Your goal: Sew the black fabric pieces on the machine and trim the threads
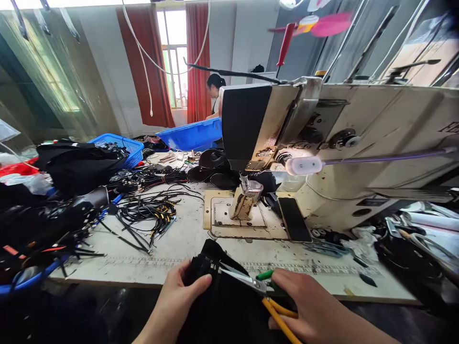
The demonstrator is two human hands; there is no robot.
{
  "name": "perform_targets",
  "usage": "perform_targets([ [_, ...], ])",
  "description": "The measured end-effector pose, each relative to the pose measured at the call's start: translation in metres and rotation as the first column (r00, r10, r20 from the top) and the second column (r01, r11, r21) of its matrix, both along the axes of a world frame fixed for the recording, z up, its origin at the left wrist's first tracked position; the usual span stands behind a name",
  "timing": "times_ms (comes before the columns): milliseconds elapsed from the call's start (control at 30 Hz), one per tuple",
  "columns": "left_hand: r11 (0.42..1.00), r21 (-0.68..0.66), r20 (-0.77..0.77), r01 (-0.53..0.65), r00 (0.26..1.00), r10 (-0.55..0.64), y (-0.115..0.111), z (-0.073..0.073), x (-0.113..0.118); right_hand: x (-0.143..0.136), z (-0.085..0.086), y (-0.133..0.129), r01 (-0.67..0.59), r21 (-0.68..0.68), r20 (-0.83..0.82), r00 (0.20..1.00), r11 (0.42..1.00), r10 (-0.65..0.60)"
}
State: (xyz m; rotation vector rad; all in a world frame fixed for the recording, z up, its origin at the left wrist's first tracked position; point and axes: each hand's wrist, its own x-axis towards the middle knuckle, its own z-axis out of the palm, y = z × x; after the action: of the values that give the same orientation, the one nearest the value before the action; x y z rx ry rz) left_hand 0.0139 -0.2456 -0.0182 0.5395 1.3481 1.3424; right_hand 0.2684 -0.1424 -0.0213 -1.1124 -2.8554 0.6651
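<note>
My left hand [179,298] pinches the black fabric [211,267]; my right hand [308,306] grips snips [247,282] (blades pointing left, at its edge).

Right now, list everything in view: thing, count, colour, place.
sewing machine: one, cream with a black panel, right half of the table
presser foot: one, metal, over the needle plate
lamp: one, white on a purple neck, in front of the machine
table: one, off-white, worn, across the middle
cords: a tangle, black with yellow tips, left of the needle plate
basket: one, blue, far left
tub: one, blue, beyond the table
curtains: two, red, beside the window
person: one, at the far side
fabric piece: one, black, near edge
snips: one, metal blades, yellow and green handles, on the fabric
left hand: grips the fabric
right hand: holds the snips
</note>
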Motion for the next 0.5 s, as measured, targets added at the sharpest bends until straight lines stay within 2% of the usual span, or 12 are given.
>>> perform_targets([
  [167, 0.999, -0.033, -0.014, -0.004, 1.000, 0.003, 0.003, -0.006, -0.001, 0.007, -0.002, 0.002, -0.030, 0.058, 0.017, 0.999, 0.998, 0.029],
  [267, 0.999, -0.054, -0.019, -0.006, 1.000, 0.005, 0.004, -0.008, 0.000, 0.010, -0.009, 0.004, -0.080, 0.186, -0.010, 0.996, 0.979, 0.084],
  [333, 0.998, -0.059, -0.010, -0.008, 1.000, 0.007, 0.005, -0.008, 0.001, 0.012, -0.016, 0.006, -0.119, 0.351, -0.048, 0.988, 0.929, 0.145],
  [400, 0.998, -0.067, -0.013, -0.013, 1.000, 0.013, 0.005, -0.007, 0.002, 0.015, -0.023, 0.008, -0.118, 0.512, -0.090, 0.978, 0.851, 0.190],
  [467, 0.997, -0.076, -0.018, -0.026, 1.000, 0.024, 0.006, -0.007, 0.002, 0.018, -0.027, 0.009, -0.087, 0.598, -0.126, 0.972, 0.797, 0.201],
  [500, 0.996, -0.080, -0.022, -0.035, 0.999, 0.033, 0.006, -0.007, 0.002, 0.019, -0.028, 0.009, -0.069, 0.609, -0.141, 0.971, 0.790, 0.193],
])
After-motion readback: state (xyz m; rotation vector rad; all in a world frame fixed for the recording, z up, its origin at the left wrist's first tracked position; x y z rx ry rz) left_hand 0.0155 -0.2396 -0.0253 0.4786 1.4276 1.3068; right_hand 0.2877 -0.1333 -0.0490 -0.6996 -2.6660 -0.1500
